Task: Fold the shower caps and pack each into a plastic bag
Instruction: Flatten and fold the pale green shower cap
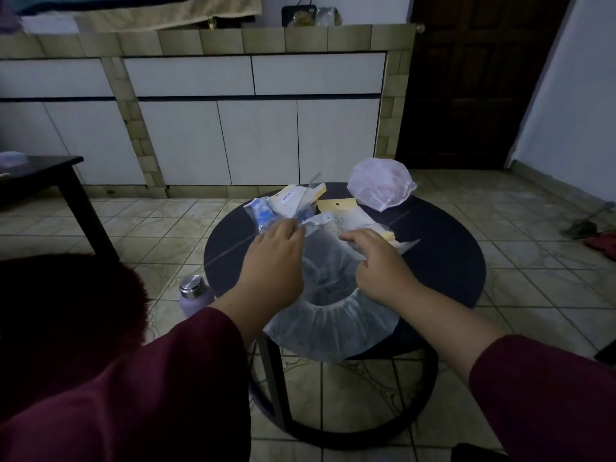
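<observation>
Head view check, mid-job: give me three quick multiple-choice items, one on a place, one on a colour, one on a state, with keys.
1. Where does the puffed pinkish translucent shower cap lie?
A. far right of the round dark table
B. on the floor
C. under the left hand

2. What colour is the flat card header of the plastic bag at the table's middle?
A. red
B. yellow
C. green

3. What is the left hand doing?
A. lying flat on the table
B. hanging idle
C. pinching thin clear plastic in its fingers

Key: 1 A, it sits by the far right rim; 2 B, the punched strip is yellow; 3 C, film gathers at its fingers.
</observation>
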